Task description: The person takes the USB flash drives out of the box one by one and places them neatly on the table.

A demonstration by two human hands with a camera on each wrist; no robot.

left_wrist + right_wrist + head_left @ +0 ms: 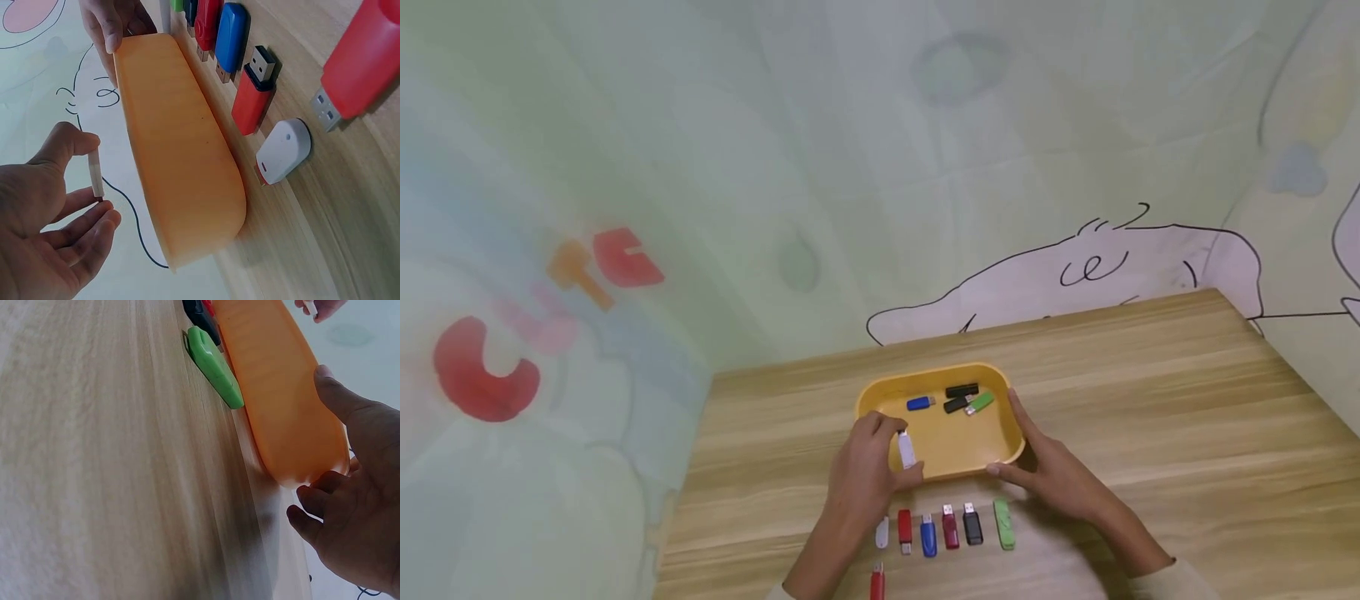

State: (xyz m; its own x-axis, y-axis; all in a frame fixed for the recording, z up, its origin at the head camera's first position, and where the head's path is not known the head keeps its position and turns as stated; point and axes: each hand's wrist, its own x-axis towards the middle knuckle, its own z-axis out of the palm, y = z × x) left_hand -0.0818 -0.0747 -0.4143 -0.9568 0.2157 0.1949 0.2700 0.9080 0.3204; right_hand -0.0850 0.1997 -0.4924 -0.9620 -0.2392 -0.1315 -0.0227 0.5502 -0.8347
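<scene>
My left hand pinches a white USB stick between thumb and fingertips, over the left part of the orange-yellow tray. In the left wrist view the stick shows edge-on, raised above the rim. My right hand holds the tray's right end, its thumb at the front rim and its fingers along the end wall. Inside the tray, toward the back, lie a blue USB stick, a green one and two black pieces, one of them along the back wall.
Before the tray several USB sticks lie in a row: white, red, blue, dark red, black and green. Another red stick lies nearer me. A printed curtain hangs behind the wooden table.
</scene>
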